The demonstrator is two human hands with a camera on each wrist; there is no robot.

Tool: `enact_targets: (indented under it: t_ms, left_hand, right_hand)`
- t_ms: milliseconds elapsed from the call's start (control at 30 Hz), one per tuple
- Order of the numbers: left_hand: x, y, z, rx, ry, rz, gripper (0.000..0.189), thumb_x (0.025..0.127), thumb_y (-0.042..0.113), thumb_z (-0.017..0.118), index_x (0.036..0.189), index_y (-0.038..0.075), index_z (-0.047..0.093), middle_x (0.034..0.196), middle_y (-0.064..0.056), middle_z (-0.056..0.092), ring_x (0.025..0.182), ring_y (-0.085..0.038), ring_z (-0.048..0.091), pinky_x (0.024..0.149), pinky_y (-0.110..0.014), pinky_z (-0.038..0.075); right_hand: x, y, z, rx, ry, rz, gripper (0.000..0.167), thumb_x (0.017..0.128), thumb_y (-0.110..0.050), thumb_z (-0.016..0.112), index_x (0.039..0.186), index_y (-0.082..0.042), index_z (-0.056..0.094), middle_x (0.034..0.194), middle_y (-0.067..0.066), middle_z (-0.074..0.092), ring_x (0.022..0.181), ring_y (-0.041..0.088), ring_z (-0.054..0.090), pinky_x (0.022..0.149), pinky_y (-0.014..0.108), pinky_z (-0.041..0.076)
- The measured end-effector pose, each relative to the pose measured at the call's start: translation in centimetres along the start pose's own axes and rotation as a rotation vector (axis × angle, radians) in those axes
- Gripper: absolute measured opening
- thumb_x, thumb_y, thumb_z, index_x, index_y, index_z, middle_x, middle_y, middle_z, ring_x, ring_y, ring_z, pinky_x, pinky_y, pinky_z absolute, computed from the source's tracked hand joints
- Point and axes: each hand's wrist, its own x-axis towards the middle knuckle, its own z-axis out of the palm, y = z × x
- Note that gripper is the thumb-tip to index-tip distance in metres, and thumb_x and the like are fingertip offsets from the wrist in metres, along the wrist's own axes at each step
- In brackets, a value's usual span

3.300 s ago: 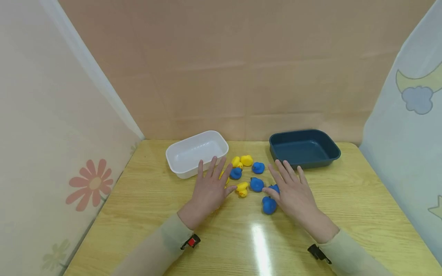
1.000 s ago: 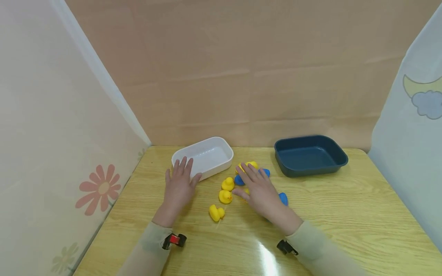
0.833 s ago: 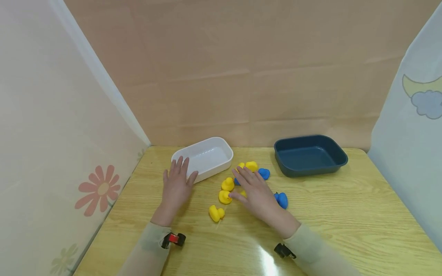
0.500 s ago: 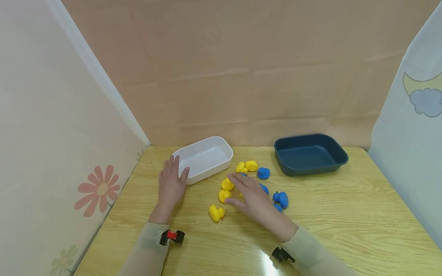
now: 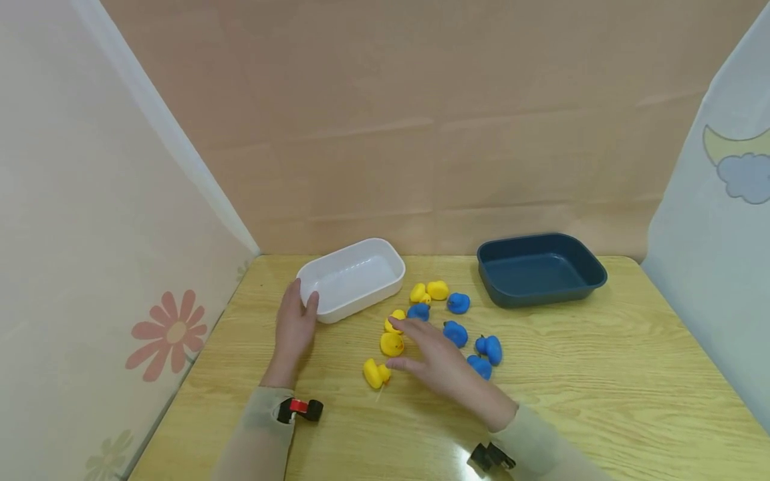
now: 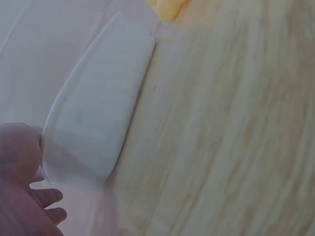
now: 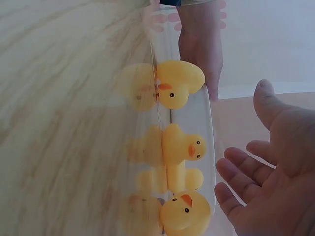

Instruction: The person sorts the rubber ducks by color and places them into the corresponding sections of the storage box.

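Note:
My left hand (image 5: 293,334) holds the left end of the white plastic basin (image 5: 363,296), its thumb at the near side and its fingers round the end. In the left wrist view, the basin wall (image 6: 93,108) meets the thumb and fingers of this hand (image 6: 22,182). My right hand (image 5: 444,366) hovers with spread fingers and nothing in them, by the yellow rubber ducks (image 5: 392,345). The right wrist view shows this palm (image 7: 285,162) apart from several yellow ducks (image 7: 179,145). The right hand may hide another duck from the head view.
Several blue rubber ducks (image 5: 455,334) lie right of the yellow ones on the wooden table (image 5: 601,387). A dark blue basin (image 5: 541,296) stands at the back right. Cloth hangs behind (image 5: 433,133) and on both sides.
The left hand has moved from above the white basin to its left end. The right hand has shifted left and nearer, from the blue ducks towards the yellow ones.

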Motion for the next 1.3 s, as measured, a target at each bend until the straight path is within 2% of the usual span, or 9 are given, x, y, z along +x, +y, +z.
enact_targets:
  t_ms: [133, 300, 467, 733, 867, 1033, 1300]
  left_hand:
    - [0.2, -0.4, 0.2, 0.001, 0.025, 0.003, 0.066, 0.121, 0.036, 0.045, 0.172, -0.003, 0.030, 0.172, -0.030, 0.035, 0.161, -0.048, 0.030, 0.133, -0.063, 0.020]
    - [1.1, -1.1, 0.4, -0.023, 0.064, 0.030, 0.060, 0.121, 0.032, 0.043, 0.170, -0.002, 0.036, 0.169, -0.031, 0.041, 0.158, -0.050, 0.034, 0.131, -0.067, 0.020]
    - [2.3, -1.9, 0.5, -0.053, 0.092, 0.035, 0.058, 0.121, 0.032, 0.044, 0.168, -0.001, 0.040, 0.169, -0.027, 0.043, 0.159, -0.046, 0.036, 0.132, -0.060, 0.027]
    - [3.5, -2.0, 0.4, -0.137, 0.058, 0.013, 0.063, 0.121, 0.038, 0.043, 0.170, -0.001, 0.037, 0.170, -0.024, 0.043, 0.162, -0.039, 0.034, 0.133, -0.054, 0.026]
    - [4.0, -2.1, 0.5, -0.158, 0.033, -0.030, 0.066, 0.121, 0.045, 0.040, 0.172, 0.005, 0.034, 0.173, -0.020, 0.041, 0.163, -0.037, 0.031, 0.133, -0.054, 0.026]
    - [4.5, -2.2, 0.5, -0.210, 0.008, -0.058, 0.066, 0.120, 0.049, 0.040, 0.174, 0.011, 0.036, 0.174, -0.017, 0.040, 0.161, -0.038, 0.035, 0.131, -0.055, 0.031]
    - [5.3, -2.2, 0.4, -0.234, -0.018, -0.067, 0.066, 0.120, 0.050, 0.039, 0.174, 0.012, 0.035, 0.176, -0.015, 0.038, 0.160, -0.036, 0.037, 0.131, -0.053, 0.031]
  right_hand:
    - [-0.1, 0.0, 0.2, 0.060, -0.025, 0.018, 0.072, 0.101, -0.039, 0.082, 0.165, -0.022, 0.054, 0.164, 0.008, 0.055, 0.150, 0.036, 0.052, 0.119, 0.063, 0.046]
    - [-0.2, 0.1, 0.4, 0.110, -0.041, 0.036, 0.069, 0.103, -0.039, 0.081, 0.165, -0.022, 0.055, 0.162, 0.005, 0.057, 0.143, 0.033, 0.058, 0.117, 0.062, 0.049]
    - [-0.3, 0.3, 0.6, 0.150, -0.059, 0.024, 0.068, 0.103, -0.037, 0.081, 0.164, -0.019, 0.055, 0.151, 0.000, 0.065, 0.131, 0.027, 0.064, 0.111, 0.058, 0.053]
    - [-0.6, 0.8, 0.9, 0.199, -0.076, 0.013, 0.064, 0.104, -0.034, 0.080, 0.161, -0.015, 0.058, 0.135, -0.002, 0.070, 0.122, 0.022, 0.066, 0.108, 0.054, 0.056]
    - [-0.7, 0.9, 1.1, 0.237, -0.098, 0.000, 0.063, 0.103, -0.031, 0.081, 0.159, -0.010, 0.060, 0.129, -0.004, 0.071, 0.114, 0.017, 0.068, 0.104, 0.044, 0.059]
    - [-0.9, 0.9, 1.3, 0.284, -0.153, 0.002, 0.059, 0.103, -0.030, 0.081, 0.155, -0.008, 0.064, 0.120, -0.006, 0.072, 0.105, 0.010, 0.068, 0.096, 0.033, 0.060]
    - [-0.8, 1.1, 1.8, 0.340, -0.226, -0.012, 0.058, 0.104, -0.029, 0.081, 0.154, -0.007, 0.064, 0.118, -0.006, 0.071, 0.105, 0.011, 0.068, 0.097, 0.030, 0.059]
